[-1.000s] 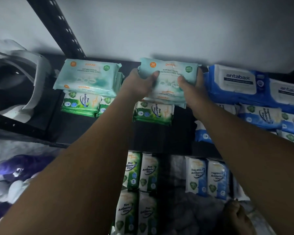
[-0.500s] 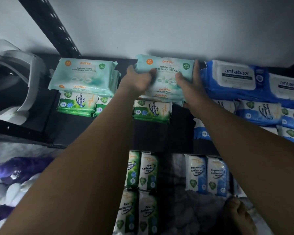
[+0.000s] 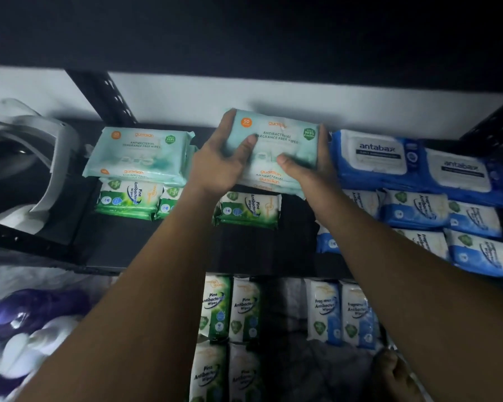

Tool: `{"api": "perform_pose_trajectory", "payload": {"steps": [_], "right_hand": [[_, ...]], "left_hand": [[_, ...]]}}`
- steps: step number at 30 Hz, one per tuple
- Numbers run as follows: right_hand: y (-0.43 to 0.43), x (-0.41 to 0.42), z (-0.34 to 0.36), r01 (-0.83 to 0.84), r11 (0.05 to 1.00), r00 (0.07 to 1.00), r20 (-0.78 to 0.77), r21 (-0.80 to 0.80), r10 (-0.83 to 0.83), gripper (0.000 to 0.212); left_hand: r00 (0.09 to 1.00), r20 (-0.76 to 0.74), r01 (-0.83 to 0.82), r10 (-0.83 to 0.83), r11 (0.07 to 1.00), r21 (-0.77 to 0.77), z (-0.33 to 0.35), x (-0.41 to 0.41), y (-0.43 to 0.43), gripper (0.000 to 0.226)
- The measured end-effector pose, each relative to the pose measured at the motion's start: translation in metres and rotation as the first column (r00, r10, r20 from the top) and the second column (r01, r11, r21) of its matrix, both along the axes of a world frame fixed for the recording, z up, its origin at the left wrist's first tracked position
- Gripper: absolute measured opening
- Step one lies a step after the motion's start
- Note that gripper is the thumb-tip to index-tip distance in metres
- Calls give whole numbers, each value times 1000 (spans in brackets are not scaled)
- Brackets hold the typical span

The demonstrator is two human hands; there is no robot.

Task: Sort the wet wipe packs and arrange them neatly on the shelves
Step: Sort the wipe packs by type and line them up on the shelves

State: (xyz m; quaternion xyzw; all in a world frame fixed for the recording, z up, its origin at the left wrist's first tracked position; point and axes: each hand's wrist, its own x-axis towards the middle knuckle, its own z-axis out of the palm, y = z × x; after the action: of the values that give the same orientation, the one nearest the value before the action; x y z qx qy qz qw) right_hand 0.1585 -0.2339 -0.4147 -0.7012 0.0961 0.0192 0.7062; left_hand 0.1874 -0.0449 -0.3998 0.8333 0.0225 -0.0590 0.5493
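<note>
A pale teal Guardian wipe pack (image 3: pixel 276 137) tops a small stack at the back middle of the black shelf (image 3: pixel 157 245). My left hand (image 3: pixel 221 161) grips its left end, thumb across the front. My right hand (image 3: pixel 308 169) grips its right end, thumb on the lower front. A second teal Guardian stack (image 3: pixel 138 153) lies to the left. In front lie green pine wipe packs (image 3: pixel 128 200) and another green pine pack (image 3: pixel 249 208). Blue Antabax packs (image 3: pixel 378 158) and small blue-and-white packs (image 3: pixel 415 210) fill the right side.
A white curved device (image 3: pixel 50 169) sits at the shelf's left end. Below the shelf, green pine packs (image 3: pixel 230 311) and blue fragrance-free packs (image 3: pixel 340 311) lie on the floor, with purple and white bags (image 3: pixel 26 329) at left and a bare foot (image 3: pixel 395 375) at right.
The view tilted upward, showing the dark shelf above. Both hands stay on the teal pack, now spread wider on its two ends, and the pack sits squarer on its stack.
</note>
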Motion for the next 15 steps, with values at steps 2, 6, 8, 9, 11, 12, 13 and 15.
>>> {"api": "perform_pose_trajectory", "payload": {"steps": [2,6,8,9,11,12,13,15], "right_hand": [[2,-15,7,9,1000,1000,20,-29,-8,83],[6,-58,17,-19,997,999,-26,-72,18,102],[7,-85,25,-49,993,997,-60,-106,42,108],[8,-98,32,-62,991,996,-68,-118,55,109],[9,-126,48,-84,991,994,-77,-104,76,107],[9,-141,55,-88,992,992,-93,-88,80,107],[9,-157,62,-92,993,991,-101,-74,84,108],[8,-187,75,-86,994,991,-111,-63,79,112]], "left_hand": [[1000,12,-20,20,1000,15,7,-19,-2,75],[992,-40,-121,120,992,-26,23,-79,-3,75],[986,-72,-150,148,989,-18,32,-108,0,71],[985,-84,-154,153,988,-3,40,-123,1,69],[978,-112,-178,177,984,1,55,-156,3,66],[977,-111,-182,181,983,-1,60,-172,3,68],[979,-103,-176,175,984,4,67,-187,3,71],[981,-111,-157,160,987,33,86,-213,2,73]]}}
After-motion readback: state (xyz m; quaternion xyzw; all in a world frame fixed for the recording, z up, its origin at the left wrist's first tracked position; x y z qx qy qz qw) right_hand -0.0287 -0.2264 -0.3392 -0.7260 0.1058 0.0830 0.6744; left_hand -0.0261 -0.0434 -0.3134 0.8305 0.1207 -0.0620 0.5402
